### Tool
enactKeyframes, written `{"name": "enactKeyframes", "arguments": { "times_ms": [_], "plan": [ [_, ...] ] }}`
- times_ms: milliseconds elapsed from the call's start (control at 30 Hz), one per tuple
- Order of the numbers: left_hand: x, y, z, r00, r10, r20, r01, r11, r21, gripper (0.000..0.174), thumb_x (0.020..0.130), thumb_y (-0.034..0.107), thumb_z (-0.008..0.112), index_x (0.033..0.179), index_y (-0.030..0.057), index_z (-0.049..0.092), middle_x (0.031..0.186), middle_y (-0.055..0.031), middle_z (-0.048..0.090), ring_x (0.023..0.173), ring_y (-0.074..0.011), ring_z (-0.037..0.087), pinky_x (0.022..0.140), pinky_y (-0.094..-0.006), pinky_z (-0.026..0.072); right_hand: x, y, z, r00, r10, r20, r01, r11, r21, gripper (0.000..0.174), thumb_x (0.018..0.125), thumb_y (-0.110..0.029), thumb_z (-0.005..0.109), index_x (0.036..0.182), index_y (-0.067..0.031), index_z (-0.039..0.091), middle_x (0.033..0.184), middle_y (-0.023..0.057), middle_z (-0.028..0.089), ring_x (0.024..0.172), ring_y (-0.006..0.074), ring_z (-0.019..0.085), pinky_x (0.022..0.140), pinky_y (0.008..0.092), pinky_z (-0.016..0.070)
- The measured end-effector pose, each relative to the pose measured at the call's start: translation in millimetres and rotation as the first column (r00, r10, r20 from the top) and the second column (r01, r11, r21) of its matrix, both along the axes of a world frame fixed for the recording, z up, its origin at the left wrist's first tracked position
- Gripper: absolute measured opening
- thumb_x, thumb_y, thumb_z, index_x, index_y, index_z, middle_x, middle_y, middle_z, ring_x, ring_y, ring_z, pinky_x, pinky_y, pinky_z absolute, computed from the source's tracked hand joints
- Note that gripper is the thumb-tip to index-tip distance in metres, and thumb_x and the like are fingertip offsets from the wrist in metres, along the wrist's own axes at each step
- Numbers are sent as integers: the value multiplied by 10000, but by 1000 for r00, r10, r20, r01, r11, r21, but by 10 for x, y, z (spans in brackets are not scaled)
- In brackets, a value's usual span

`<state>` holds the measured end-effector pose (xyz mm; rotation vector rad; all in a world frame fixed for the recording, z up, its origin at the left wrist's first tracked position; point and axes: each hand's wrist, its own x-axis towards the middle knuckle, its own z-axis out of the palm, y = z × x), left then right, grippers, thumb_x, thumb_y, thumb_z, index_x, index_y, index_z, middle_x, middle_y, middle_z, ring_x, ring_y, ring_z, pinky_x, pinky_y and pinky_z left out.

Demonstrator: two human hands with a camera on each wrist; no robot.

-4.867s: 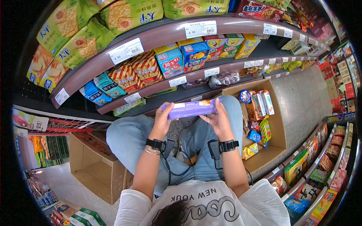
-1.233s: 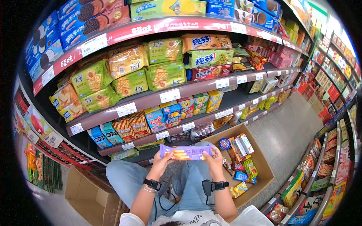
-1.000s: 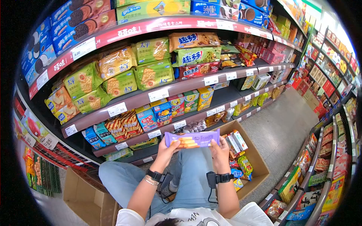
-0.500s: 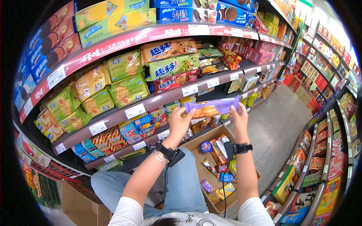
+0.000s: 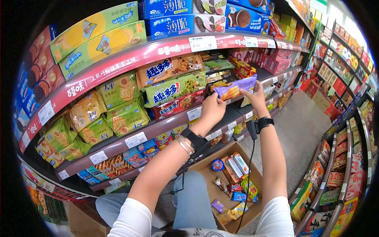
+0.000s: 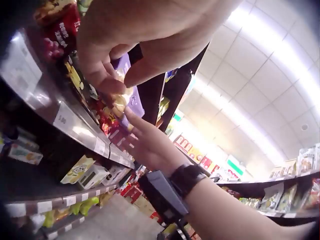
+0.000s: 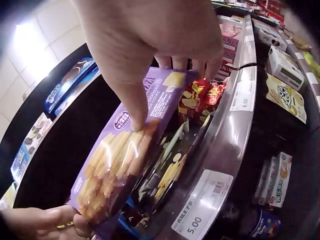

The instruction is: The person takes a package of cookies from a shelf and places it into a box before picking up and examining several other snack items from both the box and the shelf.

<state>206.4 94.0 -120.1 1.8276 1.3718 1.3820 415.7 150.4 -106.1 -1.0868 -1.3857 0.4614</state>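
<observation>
Between my two hands is a purple packet of finger biscuits, at the shelf that carries the cookie packs. My left hand pinches its left end, with thumb and fingertips at the edge in the left wrist view. At the other end my right hand grips it, thumb pressed on the printed front and fingers behind. The packet stands tilted over dark flat snack packs and red packs. To its left lie stacked cookie packs.
A cardboard box holding assorted snacks stands on the floor by my knee. Another carton is at lower left. The shelf edge with price labels runs just before the packet. A red-fronted shelf overhangs from above.
Both hands have carried the purple packet from over my lap forward and up to the shelf. Earlier it was turned from its narrow side to its front. The head view has shifted along the shelves.
</observation>
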Motion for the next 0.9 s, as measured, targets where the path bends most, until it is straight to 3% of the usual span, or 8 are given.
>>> {"name": "enactKeyframes", "arguments": {
  "times_ms": [67, 200, 300, 333, 433, 533, 667, 900],
  "plan": [
    [59, 39, 100, 998, 46, -43, -45, 999, 21, 267, 766, 157, 659, 958, 11, 544, 811, -118, 643, 695, -277, 629, 634, -385, 484, 3, 182, 40, 999, 53, -2, -53, 999, -5, 776, 665, -167, 841, 1259, 57, 394, 1167, 126, 554, 1091, 194, 525, 955, 311, 406],
    [180, 211, 152, 986, 160, -49, -154, 982, 110, 410, 760, 153, 669, 1066, -29, 466, 842, -115, 621, 726, -259, 603, 626, -359, 479, -74, 409, 107, 982, 146, -118, -151, 988, -33, 746, 686, -108, 821, 1266, 51, 379, 1169, 120, 558, 1079, 175, 536, 943, 298, 418],
    [223, 218, 421, 949, -17, 316, 104, 960, -259, 577, 768, 131, 659, 1221, -74, 365, 793, -92, 599, 714, -204, 591, 613, -320, 470, -142, 600, 84, 972, 181, -147, -182, 983, 5, 716, 703, -77, 802, 1266, 50, 377, 1152, 114, 572, 1054, 165, 552, 922, 295, 437],
    [258, 284, 414, 954, -18, 299, 102, 958, -267, 810, 782, 89, 636, 1377, -96, 120, 760, -71, 572, 700, -144, 572, 560, -263, 445, -176, 650, 80, 967, 201, -154, -200, 980, 22, 714, 703, -79, 802, 1264, 50, 379, 1148, 114, 573, 1047, 163, 556, 915, 293, 442],
    [336, 419, 396, 903, -10, 429, 156, 939, -308, 953, 790, 51, 616, 1413, -59, -97, 747, -78, 563, 669, -132, 564, 507, -240, 433, -271, 730, 86, 975, 184, -123, -183, 983, 20, 696, 706, -83, 801, 1251, 47, 388, 1142, 116, 576, 1019, 153, 568, 882, 287, 457],
    [323, 419, 491, 811, 19, 585, 222, 915, -337, 992, 801, 18, 591, 1409, 7, -192, 813, -108, 559, 646, -133, 559, 475, -231, 441, -319, 897, -22, 978, 172, -119, -161, 982, 96, 713, 674, -140, 828, 1233, 46, 427, 1125, 139, 597, 995, 181, 586, 871, 300, 462],
    [289, 488, 363, 736, 74, 673, 265, 883, -388, 999, 807, 8, 574, 1433, 141, -193, 994, -157, 520, 664, -168, 572, 507, -263, 495, -237, 1234, -395, 949, -195, 249, 184, 981, 67, 881, 568, -372, 859, 1256, 15, 466, 1151, 189, 595, 1053, 308, 569, 913, 390, 435],
    [344, 564, 304, 566, 52, 823, 327, 902, -282, 944, 809, 2, 562, 1427, 166, -133, 1042, -172, 484, 698, -193, 578, 555, -283, 509, -282, 1285, -442, 976, -154, 156, 146, 987, 60, 870, 581, -362, 851, 1277, -13, 462, 1164, 171, 593, 1101, 321, 532, 941, 402, 405]
  ]
}}
